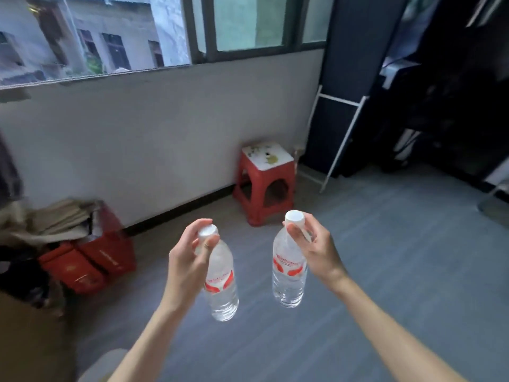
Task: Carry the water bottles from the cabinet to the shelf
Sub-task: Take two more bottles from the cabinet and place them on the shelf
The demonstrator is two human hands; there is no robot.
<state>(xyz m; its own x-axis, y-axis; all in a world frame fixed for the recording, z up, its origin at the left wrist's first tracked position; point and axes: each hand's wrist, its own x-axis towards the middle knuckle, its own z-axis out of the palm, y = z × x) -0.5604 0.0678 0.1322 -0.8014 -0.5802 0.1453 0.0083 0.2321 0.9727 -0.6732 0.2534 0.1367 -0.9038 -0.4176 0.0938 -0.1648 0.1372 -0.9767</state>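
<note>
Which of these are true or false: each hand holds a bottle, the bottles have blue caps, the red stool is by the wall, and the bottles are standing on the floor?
1. Each hand holds a bottle: true. The left hand grips the left bottle near its neck, and the right hand grips the right bottle likewise.
2. Blue caps: false. Both caps are white.
3. The red stool is by the wall: true.
4. Bottles standing on the floor: false. Both hang in the air.
</note>
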